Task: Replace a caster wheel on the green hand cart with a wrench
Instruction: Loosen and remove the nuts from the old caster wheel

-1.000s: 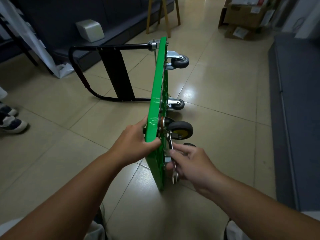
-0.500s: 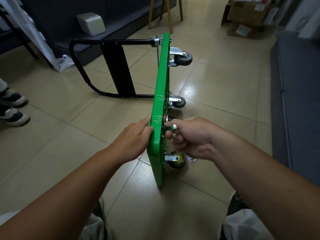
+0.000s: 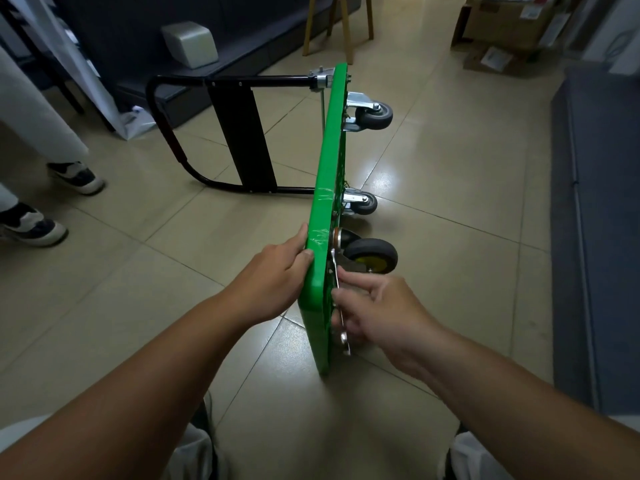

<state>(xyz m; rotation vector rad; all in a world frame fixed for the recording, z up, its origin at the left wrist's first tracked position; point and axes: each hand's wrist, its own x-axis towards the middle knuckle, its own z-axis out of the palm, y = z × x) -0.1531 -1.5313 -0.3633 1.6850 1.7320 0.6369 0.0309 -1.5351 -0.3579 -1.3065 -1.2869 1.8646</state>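
The green hand cart [image 3: 329,174] stands on its side edge on the tiled floor, its wheels pointing right and its black folded handle [image 3: 242,133] lying out to the left. My left hand [image 3: 277,275] grips the cart's near top edge. My right hand [image 3: 377,313] holds a silver wrench [image 3: 339,299] against the underside, its upper end at the mount of the black caster with a yellow hub [image 3: 372,254]. Two grey casters [image 3: 374,114] [image 3: 363,204] sit farther along the deck. The near lower corner is hidden behind my right hand.
A person's two shoes [image 3: 74,176] [image 3: 31,226] stand at the left. A dark low platform with a white block [image 3: 190,43] runs along the back left, wooden stool legs [image 3: 343,26] behind the cart, cardboard boxes [image 3: 502,26] at back right, a dark mat [image 3: 599,237] on the right.
My right hand swung the wrench up toward the caster mount, then back down toward me. The yellow-hubbed caster is uncovered again. My left hand kept its grip on the cart edge.
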